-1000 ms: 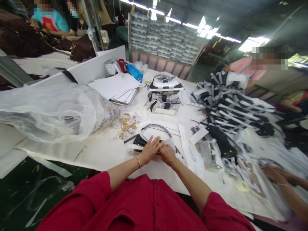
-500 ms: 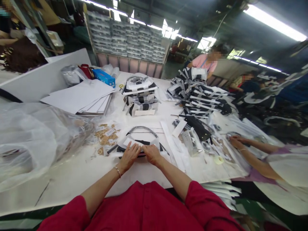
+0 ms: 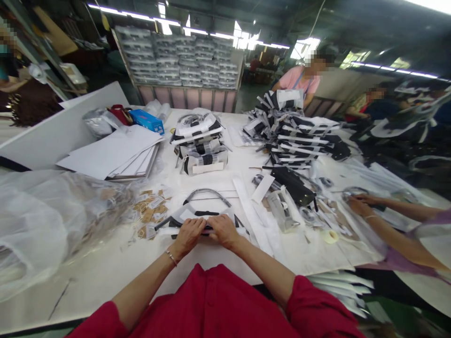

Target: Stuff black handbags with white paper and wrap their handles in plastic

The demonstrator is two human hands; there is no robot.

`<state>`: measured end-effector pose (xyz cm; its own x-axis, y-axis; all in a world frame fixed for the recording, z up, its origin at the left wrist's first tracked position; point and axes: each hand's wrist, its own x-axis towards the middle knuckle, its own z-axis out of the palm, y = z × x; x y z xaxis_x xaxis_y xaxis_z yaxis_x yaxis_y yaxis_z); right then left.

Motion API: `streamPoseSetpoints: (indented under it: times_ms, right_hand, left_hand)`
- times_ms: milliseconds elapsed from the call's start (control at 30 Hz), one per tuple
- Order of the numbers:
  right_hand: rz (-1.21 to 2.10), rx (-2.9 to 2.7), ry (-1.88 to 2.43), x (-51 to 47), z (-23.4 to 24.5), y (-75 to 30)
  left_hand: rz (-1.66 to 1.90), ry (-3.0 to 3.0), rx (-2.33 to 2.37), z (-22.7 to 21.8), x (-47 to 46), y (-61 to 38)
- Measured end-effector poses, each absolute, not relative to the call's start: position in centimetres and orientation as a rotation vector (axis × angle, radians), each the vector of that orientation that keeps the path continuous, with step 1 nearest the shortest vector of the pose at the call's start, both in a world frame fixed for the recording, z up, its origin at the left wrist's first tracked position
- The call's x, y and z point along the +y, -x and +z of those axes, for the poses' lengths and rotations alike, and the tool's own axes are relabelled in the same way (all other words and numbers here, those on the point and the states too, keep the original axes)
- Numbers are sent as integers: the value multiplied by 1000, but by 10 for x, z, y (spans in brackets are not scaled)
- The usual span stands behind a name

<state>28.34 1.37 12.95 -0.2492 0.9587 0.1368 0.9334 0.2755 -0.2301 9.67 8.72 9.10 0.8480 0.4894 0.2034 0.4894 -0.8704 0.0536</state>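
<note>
Clearly, the tabletop is carrying everything here: a plastic sack is sprawling along its left edge, a pile of dark bags is rising toward its far right corner, and a smaller stack of wrapped bags is standing near the middle of its far edge. The bag being handled is lying near the middle of the near edge, its handle arching away. Cardboard tags are scattering to its left.

The left hand and right hand — overlapping a second ago — are now resting side by side on the bag's near rim, so both are sharing the handling and more of the bag's top is showing.

The fingers are curling together over that rim, nearly meeting; whether they are pinching it or only pressing, I cannot tell. The hands are hiding the rim's middle — the bag's underside is staying unseen, and the sack is running out of view at left.
</note>
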Motion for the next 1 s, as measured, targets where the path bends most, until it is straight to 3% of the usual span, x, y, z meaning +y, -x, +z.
streamPoseSetpoints:
  times_ms: [100,233,500,900,1000]
  right_hand:
    - [-39,-2029,1624,-7,124,-322]
    - [-183,-1570,1851,-51,86,-393]
    - [-146,-1626,2281,-130,-6,-448]
    - [-8,-1535,2220,-135,-5,-457]
    - [-78,-1260,2274,-162,1,-490]
  left_hand:
    - [-337,3025,-837,91,89,-97]
    - [-383,3008,-857,93,91,-95]
    - [-406,2958,-857,98,92,-98]
    - [-400,2874,-884,98,91,-105]
    - [-421,2872,-874,95,91,-104]
